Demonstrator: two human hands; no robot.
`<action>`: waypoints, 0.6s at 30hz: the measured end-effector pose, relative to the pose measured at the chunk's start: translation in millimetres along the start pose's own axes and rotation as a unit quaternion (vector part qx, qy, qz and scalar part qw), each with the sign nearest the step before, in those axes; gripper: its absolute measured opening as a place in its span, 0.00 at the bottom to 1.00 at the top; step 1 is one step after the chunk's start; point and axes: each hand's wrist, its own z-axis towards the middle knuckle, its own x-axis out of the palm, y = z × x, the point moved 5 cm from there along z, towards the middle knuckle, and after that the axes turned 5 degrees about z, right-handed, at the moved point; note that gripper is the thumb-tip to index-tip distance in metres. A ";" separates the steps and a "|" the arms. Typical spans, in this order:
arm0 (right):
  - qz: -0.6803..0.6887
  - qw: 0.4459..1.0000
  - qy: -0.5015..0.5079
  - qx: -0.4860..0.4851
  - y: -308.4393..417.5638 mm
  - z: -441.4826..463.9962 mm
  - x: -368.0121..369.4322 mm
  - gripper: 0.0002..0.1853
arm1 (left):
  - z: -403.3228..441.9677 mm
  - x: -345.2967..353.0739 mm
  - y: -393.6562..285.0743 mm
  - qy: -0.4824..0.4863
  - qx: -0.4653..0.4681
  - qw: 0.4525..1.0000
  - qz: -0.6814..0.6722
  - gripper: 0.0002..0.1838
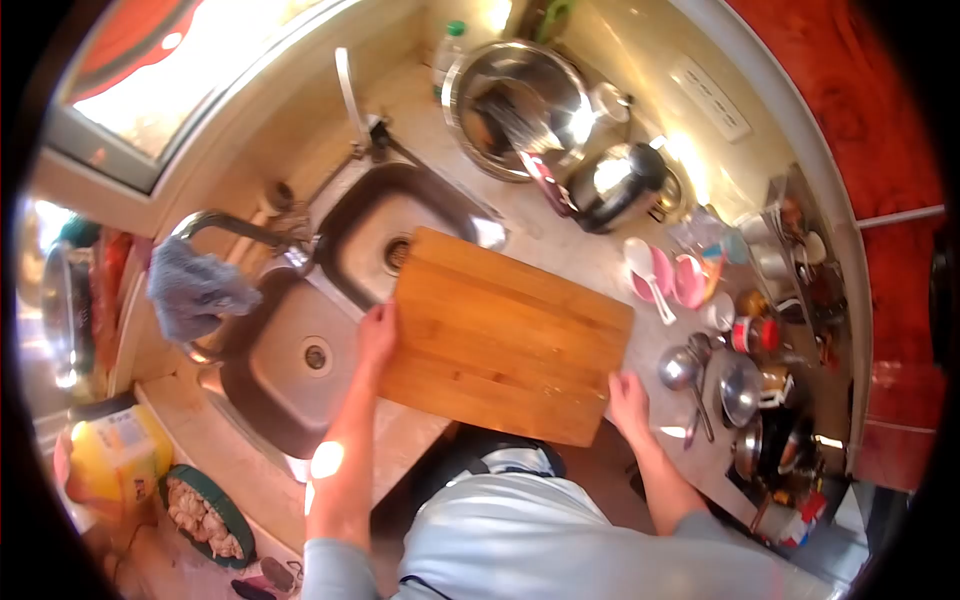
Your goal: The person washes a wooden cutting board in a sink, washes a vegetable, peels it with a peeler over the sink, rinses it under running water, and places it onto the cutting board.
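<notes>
A wooden cutting board [505, 340] is held up in front of my body, over the counter's front edge and partly over the double sink [290, 330]. My left hand [378, 338] grips its left edge, beside the sink divider. At the right edge, near the lower corner, my right hand [627, 400] is closed on the board. The fingers of both hands are partly hidden behind the wood. A few small light specks lie on the board's lower right part.
A grey cloth [195, 290] hangs on the faucet. Behind the board stand a steel basin [470, 110] and a kettle [615, 185]. Ladles [680, 368], pink spoons and jars crowd the right counter. A green bowl [240, 525] of pale pieces sits lower left.
</notes>
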 end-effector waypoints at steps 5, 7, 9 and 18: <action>0.071 0.970 0.129 0.191 -89.3 -53.9 54.9 0.32 | -40.6 -20.4 -36.5 -0.104 -0.055 0.987 0.109 0.31; 0.158 0.941 0.126 0.272 -78.3 -56.2 58.4 0.33 | -73.8 -44.7 -36.3 -0.115 -0.123 0.983 0.071 0.31; 0.199 0.921 0.191 0.276 -69.3 -50.8 55.9 0.34 | -92.2 -67.6 -14.5 -0.132 -0.152 0.978 0.064 0.31; 0.360 0.725 0.576 0.117 102.3 -50.7 119.6 0.29 | -100.4 -186.9 122.1 -0.217 -0.218 0.939 0.156 0.31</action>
